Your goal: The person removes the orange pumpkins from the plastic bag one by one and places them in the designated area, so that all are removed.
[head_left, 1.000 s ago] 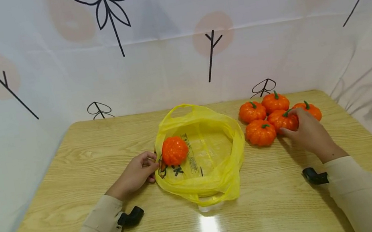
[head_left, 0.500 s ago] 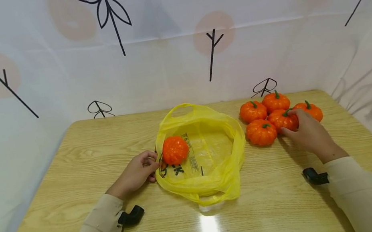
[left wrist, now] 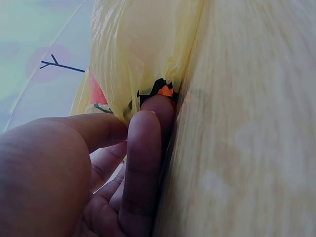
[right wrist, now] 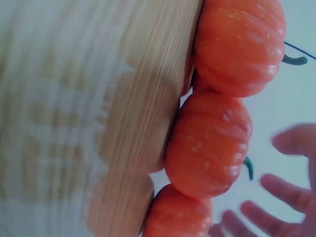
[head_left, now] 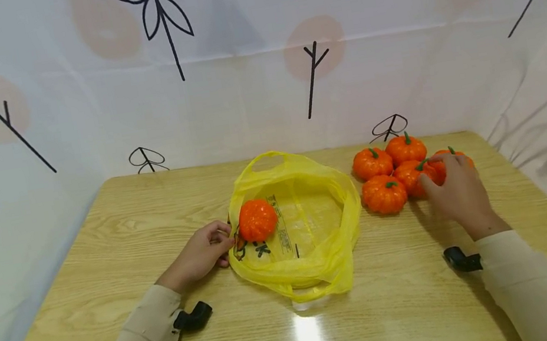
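A yellow plastic bag (head_left: 347, 212) lies with its mouth spread on the table, and one orange pumpkin (head_left: 257, 220) sits inside at its left. At the bag's left edge my left hand (head_left: 203, 253) pinches the plastic between thumb and fingers (left wrist: 144, 133). Over a cluster of several green-stemmed pumpkins at the right, my right hand (head_left: 458, 192) hovers with fingers spread. In the right wrist view it is apart from the middle pumpkin (right wrist: 210, 143). The rightmost pumpkin (head_left: 437, 169) is partly hidden behind this hand.
The wooden table (head_left: 392, 307) reaches back to a white patterned cloth (head_left: 251, 96). Two more pumpkins stand at the back of the cluster, and a front pumpkin (head_left: 383, 195) lies closest to the bag. A black wrist mount (head_left: 462, 258) sits on each sleeve.
My right hand has come off the middle pumpkin and shifted slightly right, with its fingers spread. My left hand, the bag and the pumpkins stay where they were.
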A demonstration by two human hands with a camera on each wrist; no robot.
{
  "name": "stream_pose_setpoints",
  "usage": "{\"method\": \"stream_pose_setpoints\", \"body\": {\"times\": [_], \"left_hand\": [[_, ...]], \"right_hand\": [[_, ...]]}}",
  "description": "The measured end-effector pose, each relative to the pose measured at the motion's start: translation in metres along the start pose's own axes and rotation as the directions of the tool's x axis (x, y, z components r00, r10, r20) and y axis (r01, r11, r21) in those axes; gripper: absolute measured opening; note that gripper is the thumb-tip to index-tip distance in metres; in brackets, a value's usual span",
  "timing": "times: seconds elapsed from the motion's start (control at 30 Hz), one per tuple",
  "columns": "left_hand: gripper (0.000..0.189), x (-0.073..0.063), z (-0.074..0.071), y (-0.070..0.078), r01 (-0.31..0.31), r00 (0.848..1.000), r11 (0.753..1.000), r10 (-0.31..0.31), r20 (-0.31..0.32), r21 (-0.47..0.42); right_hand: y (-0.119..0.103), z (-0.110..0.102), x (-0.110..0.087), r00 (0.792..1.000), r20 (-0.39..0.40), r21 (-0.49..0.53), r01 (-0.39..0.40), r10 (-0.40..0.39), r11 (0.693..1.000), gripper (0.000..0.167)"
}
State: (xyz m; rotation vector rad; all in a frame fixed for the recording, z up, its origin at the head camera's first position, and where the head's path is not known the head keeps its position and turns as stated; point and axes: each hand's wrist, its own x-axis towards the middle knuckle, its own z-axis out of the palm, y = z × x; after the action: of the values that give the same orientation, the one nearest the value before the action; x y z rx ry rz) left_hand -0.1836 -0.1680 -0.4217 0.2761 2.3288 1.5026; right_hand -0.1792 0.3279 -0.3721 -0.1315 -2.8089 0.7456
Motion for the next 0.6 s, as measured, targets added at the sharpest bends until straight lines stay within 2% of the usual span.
{"method": "stream_pose_setpoints", "body": {"times": [0.13,0.3,0.4,0.47,0.6], "left_hand": [[0.022,0.000,0.000,0.001,-0.001,1.000,1.000,0.001,0.002,0.001],[0.023,0.000,0.000,0.001,0.002,1.000,1.000,-0.002,0.002,-0.002],[0.023,0.000,0.000,0.001,0.004,1.000,1.000,-0.004,-0.004,-0.003],[0.023,0.000,0.000,0.001,0.005,1.000,1.000,-0.005,-0.006,-0.001],[0.022,0.000,0.001,0.001,0.004,1.000,1.000,-0.004,-0.005,0.000]], "right_hand": [[-0.010,0.003,-0.004,0.984,-0.179,0.074,0.032,-0.018,0.997,0.040],[-0.024,0.012,-0.007,0.945,-0.302,0.100,0.159,-0.122,0.982,0.028],[-0.032,0.017,-0.008,0.921,-0.335,0.093,0.242,-0.198,0.966,0.023],[-0.038,0.020,-0.007,0.912,-0.337,0.098,0.280,-0.233,0.955,0.021],[-0.049,0.024,-0.008,0.915,-0.311,0.117,0.305,-0.257,0.945,0.018]]}}
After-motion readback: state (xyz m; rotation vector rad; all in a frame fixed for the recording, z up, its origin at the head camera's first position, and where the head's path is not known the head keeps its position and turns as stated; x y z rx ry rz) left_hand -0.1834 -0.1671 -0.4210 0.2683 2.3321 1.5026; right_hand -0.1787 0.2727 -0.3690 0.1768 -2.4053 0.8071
